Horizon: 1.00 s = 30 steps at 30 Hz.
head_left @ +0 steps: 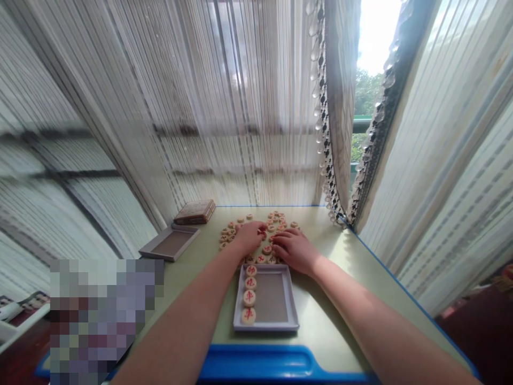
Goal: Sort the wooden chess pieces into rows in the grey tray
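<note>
Many round wooden Chinese chess pieces with red and dark characters lie loosely grouped on the table. My left hand reaches in from the left, its fingers bent around a Chinese chess piece in the group. On the right, my right hand rests palm down with fingers spread, the fingertips touching the pieces there. In front of both hands lies a shallow, pale box tray. Along its left side, several pieces with red characters form a column. Some pieces are hidden under my hands.
The pale green table has a blue edge and a blue moulded front. An upturned shallow box part lies at the left, with a brown folded board or box behind it. Striped curtains hang along the far side.
</note>
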Tool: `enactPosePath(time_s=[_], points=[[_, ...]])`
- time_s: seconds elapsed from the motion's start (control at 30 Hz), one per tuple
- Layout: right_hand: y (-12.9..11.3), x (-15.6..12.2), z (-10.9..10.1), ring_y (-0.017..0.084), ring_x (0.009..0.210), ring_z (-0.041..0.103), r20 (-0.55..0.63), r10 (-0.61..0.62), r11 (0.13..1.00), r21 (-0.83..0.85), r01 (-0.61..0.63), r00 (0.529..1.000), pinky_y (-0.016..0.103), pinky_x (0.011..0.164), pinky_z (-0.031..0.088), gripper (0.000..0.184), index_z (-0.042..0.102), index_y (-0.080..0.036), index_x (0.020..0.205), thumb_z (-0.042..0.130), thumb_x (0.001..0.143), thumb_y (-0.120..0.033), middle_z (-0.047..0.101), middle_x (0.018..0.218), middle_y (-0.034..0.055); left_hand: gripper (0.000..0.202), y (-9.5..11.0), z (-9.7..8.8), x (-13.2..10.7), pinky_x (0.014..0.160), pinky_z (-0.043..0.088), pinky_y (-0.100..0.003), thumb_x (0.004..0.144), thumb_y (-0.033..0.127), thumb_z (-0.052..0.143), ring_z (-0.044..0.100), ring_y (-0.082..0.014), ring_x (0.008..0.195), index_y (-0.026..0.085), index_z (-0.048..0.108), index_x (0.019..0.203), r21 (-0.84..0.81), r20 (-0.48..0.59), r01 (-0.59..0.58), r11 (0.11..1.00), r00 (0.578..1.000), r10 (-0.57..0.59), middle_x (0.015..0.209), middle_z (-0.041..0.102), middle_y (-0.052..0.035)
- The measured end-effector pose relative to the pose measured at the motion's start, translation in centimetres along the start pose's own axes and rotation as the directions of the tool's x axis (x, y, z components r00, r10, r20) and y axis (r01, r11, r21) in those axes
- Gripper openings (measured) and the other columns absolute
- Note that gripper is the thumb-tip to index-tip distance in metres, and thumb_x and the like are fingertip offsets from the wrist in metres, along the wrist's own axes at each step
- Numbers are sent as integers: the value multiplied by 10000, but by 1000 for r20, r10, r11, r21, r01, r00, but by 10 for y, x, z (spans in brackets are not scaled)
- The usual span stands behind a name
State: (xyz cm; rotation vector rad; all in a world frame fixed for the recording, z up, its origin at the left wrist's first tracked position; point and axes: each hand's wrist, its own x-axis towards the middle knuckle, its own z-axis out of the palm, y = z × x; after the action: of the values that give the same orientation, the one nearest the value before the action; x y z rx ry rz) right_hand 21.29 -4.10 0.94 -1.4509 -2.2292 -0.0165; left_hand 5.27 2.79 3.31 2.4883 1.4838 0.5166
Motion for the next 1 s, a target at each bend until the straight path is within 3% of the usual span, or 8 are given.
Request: enactPosePath(time_s=[0.27, 0.57, 0.77, 0.9, 1.0], points=[[1, 0, 1, 211, 1067, 470, -5, -21, 1000, 19, 21, 1000, 337, 943, 334, 335, 651, -225, 1053, 401, 877, -361, 636, 1100, 31, 245, 1, 2, -5, 928, 341, -410, 763, 276, 488, 566, -227, 977, 232, 685, 901, 63, -25, -29, 998, 999, 31, 1027, 653, -37], [4, 2, 9, 208, 995, 511, -23, -101, 991, 86, 103, 995, 313, 880, 397, 264, 693, -252, 950, 491, 794, -184, 666, 1005, 23, 284, 1, 0, -10, 902, 351, -367, 751, 180, 434, 552, -202, 977, 231, 695, 852, 134, -37, -48, 990, 998, 53, 974, 663, -34], [6, 2, 13, 216, 1108, 465, -12, -64, 994, 87, 65, 998, 362, 943, 363, 562, 475, -303, 1273, 467, 752, -93, 559, 1225, 11, 290, 1, 1, -16, 935, 310, -414, 786, 191, 409, 532, -221, 1024, 209, 685, 874, 158, -100, -60, 986, 992, 76, 993, 659, -72], [9, 2, 19, 214, 1081, 490, 6, -83, 988, 134, 82, 997, 375, 942, 369, 327, 630, -306, 1091, 459, 829, -212, 607, 1157, 12, 310, -1, 1, -19, 962, 288, -432, 782, 174, 404, 526, -213, 1055, 220, 669, 935, 117, -116, -27, 993, 992, 41, 1046, 654, -59], [11, 3, 22, 208, 1054, 516, -21, -83, 980, 182, 86, 996, 367, 931, 382, 281, 674, -280, 1003, 443, 849, -237, 631, 1115, 27, 336, -4, 0, -19, 987, 270, -418, 769, 140, 403, 514, -201, 1079, 235, 667, 954, 100, -134, 42, 994, 991, -28, 1078, 646, -43]])
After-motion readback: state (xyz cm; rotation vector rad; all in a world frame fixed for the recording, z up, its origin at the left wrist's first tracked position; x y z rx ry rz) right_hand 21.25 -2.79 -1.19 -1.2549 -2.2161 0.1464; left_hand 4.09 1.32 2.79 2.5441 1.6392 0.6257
